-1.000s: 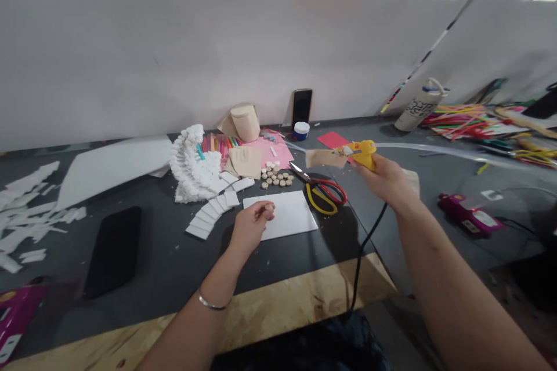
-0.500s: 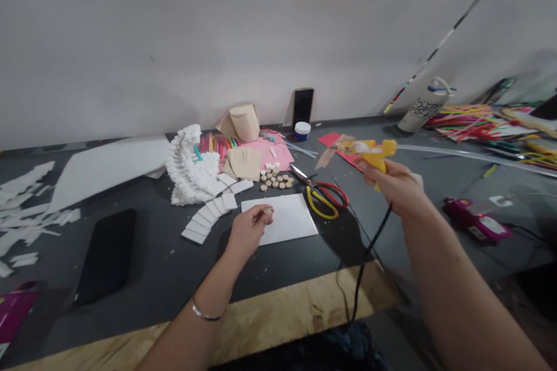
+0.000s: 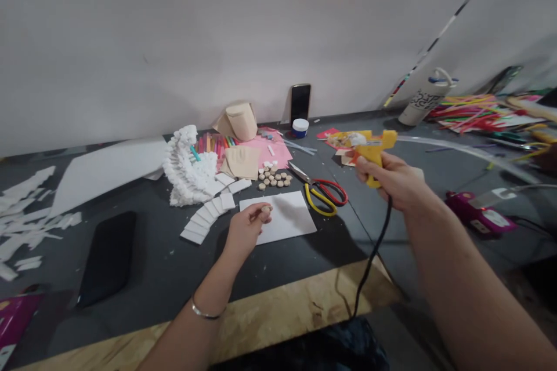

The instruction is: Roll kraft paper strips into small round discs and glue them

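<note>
Between the thumb and fingers of my left hand (image 3: 246,226) is a small round beige ball (image 3: 266,208), pinched above a white sheet (image 3: 289,217). My right hand (image 3: 398,182) is wrapped around a yellow glue gun (image 3: 372,153), raised over the table, its nozzle pointing left. A clear glue stick (image 3: 452,148) sticks out of its back, and a black cord (image 3: 376,255) hangs down from the handle. Just behind the sheet lies a cluster of similar beige balls (image 3: 274,178). Scissors with red and yellow handles (image 3: 319,194) rest between the sheet and my right hand.
White rectangular pieces (image 3: 204,220) lie fanned out left of the sheet, near a white ruffled piece (image 3: 185,177). Farther left is a black phone-like slab (image 3: 108,258). A phone (image 3: 300,103) leans on the partition behind a small jar (image 3: 300,127). A purple power strip (image 3: 483,214) sits right.
My right hand has shifted slightly left and the glue gun's nozzle has come down a little. My left hand keeps its pinch on the ball, turned slightly. The camera view has shifted slightly.
</note>
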Available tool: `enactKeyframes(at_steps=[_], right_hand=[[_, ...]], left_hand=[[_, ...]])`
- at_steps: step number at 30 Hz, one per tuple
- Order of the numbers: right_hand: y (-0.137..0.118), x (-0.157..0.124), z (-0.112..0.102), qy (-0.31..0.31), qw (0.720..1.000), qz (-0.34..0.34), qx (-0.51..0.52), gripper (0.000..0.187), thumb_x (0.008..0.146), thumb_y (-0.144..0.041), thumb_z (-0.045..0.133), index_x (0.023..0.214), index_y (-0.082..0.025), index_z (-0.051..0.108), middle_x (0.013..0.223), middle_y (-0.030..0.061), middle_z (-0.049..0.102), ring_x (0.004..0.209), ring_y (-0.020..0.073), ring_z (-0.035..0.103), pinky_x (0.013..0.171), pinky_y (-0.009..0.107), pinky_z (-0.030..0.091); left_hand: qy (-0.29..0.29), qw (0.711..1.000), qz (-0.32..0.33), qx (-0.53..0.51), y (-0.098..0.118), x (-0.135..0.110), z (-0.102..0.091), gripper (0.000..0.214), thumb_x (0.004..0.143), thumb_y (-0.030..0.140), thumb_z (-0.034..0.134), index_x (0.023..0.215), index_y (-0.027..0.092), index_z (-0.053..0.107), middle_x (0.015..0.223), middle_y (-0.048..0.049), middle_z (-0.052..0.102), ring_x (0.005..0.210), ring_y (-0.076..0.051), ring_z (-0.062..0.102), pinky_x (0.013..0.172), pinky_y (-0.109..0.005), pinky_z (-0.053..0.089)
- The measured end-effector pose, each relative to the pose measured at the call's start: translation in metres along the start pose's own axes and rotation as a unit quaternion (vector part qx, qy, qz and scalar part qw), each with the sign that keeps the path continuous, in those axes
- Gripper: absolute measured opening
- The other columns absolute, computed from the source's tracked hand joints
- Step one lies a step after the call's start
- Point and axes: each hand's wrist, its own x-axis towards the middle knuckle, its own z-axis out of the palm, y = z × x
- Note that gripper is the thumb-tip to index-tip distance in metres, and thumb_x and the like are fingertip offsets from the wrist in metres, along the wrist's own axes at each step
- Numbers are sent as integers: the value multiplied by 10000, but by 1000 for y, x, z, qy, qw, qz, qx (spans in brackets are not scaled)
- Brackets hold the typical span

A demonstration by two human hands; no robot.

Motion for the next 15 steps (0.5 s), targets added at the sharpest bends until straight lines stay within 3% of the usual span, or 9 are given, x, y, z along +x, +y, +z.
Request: enactKeyframes(at_steps=[4, 8, 11, 15], right_hand=[[1, -11, 36, -134, 979, 76, 131, 454, 751, -563, 676, 987, -177, 638, 613, -23, 504, 505, 103, 399, 439, 241, 262], [3, -12, 67, -225, 951, 72, 198, 379, 754, -451, 718, 993, -167, 642, 604, -32, 498, 539, 108, 414, 490, 242, 304], [10, -9, 81, -256, 939, 70, 216, 369, 735, -442, 734, 959, -162, 646, 616, -21, 531, 522, 100, 396, 487, 243, 303], [25, -12, 93, -265, 947, 79, 162, 445, 695, -566, 715, 849, -151, 660, 635, 19, 571, 512, 111, 417, 456, 249, 311]], left_hand=[[13, 1000, -2, -26, 2, -1, 0, 472, 713, 548, 694, 979, 158, 719, 920, -114, 759, 771, -226, 731, 436, -187, 430], [34, 998, 4, -54, 1, 0, -2, 484, 746, 541, 674, 1032, 152, 700, 1025, -139, 747, 784, -220, 732, 421, -184, 427], [41, 995, 12, -89, -1, 2, -6, 482, 764, 529, 673, 1036, 131, 697, 1021, -152, 746, 774, -217, 732, 428, -183, 437], [53, 987, -9, -152, 0, 3, -9, 458, 753, 499, 707, 1019, 126, 700, 1000, -151, 748, 741, -200, 732, 368, -150, 352]])
